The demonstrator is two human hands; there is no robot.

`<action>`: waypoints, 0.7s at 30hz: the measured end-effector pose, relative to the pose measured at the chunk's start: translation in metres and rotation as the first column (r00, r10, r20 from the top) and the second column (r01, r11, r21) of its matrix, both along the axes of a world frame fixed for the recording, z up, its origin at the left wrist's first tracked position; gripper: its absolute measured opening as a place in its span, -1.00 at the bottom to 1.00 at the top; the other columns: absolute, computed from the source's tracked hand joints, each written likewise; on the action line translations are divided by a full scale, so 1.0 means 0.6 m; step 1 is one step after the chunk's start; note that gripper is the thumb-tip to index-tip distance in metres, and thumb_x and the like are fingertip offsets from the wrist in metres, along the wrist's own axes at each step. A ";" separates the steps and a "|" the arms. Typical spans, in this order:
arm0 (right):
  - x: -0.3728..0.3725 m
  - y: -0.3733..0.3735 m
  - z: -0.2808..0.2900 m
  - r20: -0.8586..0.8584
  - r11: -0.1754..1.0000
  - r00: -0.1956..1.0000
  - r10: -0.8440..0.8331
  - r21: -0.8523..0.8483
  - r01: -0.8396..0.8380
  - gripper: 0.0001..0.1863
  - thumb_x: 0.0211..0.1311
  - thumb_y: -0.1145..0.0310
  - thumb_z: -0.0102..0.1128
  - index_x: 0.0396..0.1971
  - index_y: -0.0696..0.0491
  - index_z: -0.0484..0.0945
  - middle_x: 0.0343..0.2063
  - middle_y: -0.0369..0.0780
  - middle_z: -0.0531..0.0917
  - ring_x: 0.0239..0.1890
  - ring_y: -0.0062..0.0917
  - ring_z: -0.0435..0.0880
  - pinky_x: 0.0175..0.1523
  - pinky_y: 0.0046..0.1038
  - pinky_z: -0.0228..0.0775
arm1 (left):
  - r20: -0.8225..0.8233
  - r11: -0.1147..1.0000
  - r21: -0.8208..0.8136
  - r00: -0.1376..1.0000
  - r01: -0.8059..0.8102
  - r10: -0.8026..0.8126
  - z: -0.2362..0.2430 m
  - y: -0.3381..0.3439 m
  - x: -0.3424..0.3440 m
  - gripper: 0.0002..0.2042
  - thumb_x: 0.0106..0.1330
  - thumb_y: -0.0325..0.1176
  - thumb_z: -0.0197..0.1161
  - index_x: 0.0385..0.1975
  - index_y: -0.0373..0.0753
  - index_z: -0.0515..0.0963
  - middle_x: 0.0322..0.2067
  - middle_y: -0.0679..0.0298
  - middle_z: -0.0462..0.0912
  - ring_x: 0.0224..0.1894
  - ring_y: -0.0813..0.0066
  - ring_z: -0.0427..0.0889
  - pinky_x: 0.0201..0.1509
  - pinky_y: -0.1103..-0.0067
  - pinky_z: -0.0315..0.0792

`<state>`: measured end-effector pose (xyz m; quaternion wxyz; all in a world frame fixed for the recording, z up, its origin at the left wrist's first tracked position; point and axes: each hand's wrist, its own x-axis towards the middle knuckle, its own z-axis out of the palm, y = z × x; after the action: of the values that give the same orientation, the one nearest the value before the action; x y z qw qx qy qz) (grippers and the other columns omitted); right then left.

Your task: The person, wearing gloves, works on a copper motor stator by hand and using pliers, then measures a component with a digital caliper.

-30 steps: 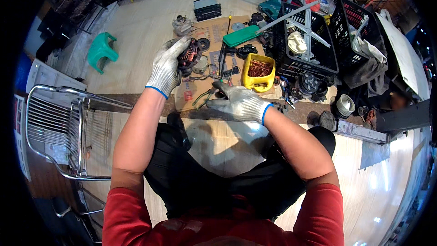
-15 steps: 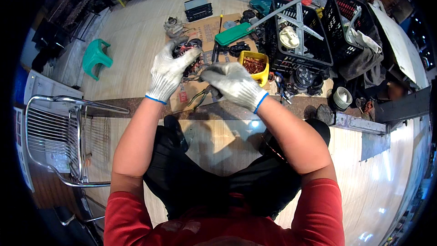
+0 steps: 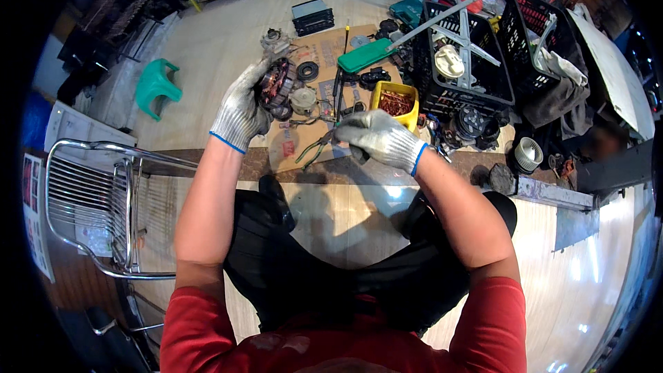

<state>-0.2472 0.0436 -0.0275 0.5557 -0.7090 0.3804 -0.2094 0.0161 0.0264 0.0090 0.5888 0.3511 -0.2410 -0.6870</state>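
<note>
My left hand (image 3: 236,108), in a white glove, grips a dark round part with copper windings (image 3: 276,86) above the cardboard (image 3: 283,159). My right hand (image 3: 383,139), also gloved, is lower and to its right, its fingers curled; what they hold, if anything, is hidden. Just left of those fingers are green-handled pliers (image 3: 311,152), and it is unclear whether they touch. A black ring (image 3: 308,71) and a pale cylindrical part (image 3: 304,101) lie beside the held part. Behind my right hand stands a yellow container (image 3: 409,117) of copper bits.
Two black crates (image 3: 476,100) with parts stand at the right, beside a white fan wheel (image 3: 528,155). A green tray (image 3: 366,55) with a long bar lies behind. A green stool (image 3: 155,90) and a chrome chair (image 3: 90,200) are at the left; other parts crowd the cardboard.
My right hand rose toward the held part half a second ago and has since drawn back to the right. My left hand with the part has shifted slightly left.
</note>
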 end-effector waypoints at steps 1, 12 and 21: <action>0.000 0.003 -0.002 -0.048 0.980 0.997 0.063 0.191 -0.053 -0.62 0.29 0.11 0.18 -0.16 0.13 0.65 -0.48 -0.13 0.66 -0.43 -0.52 0.60 -0.27 -0.43 0.46 | -0.021 0.999 -0.009 0.999 -0.040 0.039 0.005 0.000 -0.008 -0.68 0.43 -0.17 0.19 -0.14 -0.36 0.57 -0.39 0.13 0.70 -0.47 0.38 0.70 -0.47 0.56 0.65; -0.014 -0.032 0.024 -0.162 0.819 0.974 0.156 -0.530 -0.219 -0.60 0.31 0.02 0.10 0.07 -0.16 0.59 -0.02 0.06 0.62 -0.02 -0.08 0.64 0.05 -0.21 0.49 | 0.066 0.991 0.089 0.992 0.102 -0.108 -0.008 0.013 -0.031 -0.77 0.44 -0.27 0.18 -0.10 -0.31 0.54 -0.18 0.10 0.70 -0.22 0.33 0.75 -0.17 0.50 0.72; 0.056 -0.008 0.004 -0.224 0.617 0.974 -0.031 -0.771 -0.158 -0.69 0.27 0.28 0.09 -0.08 0.08 0.61 -0.22 -0.07 0.66 -0.21 -0.15 0.66 -0.17 -0.17 0.49 | 0.164 0.995 0.090 0.985 0.047 -0.061 -0.021 0.011 -0.055 -0.73 0.42 -0.29 0.19 -0.02 -0.32 0.51 -0.16 0.10 0.69 -0.27 0.34 0.75 -0.29 0.42 0.74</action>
<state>-0.2136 0.0390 -0.0253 0.1533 -0.9113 0.2833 -0.2564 -0.0167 0.0330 -0.0036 0.5321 0.4255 -0.2692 -0.6808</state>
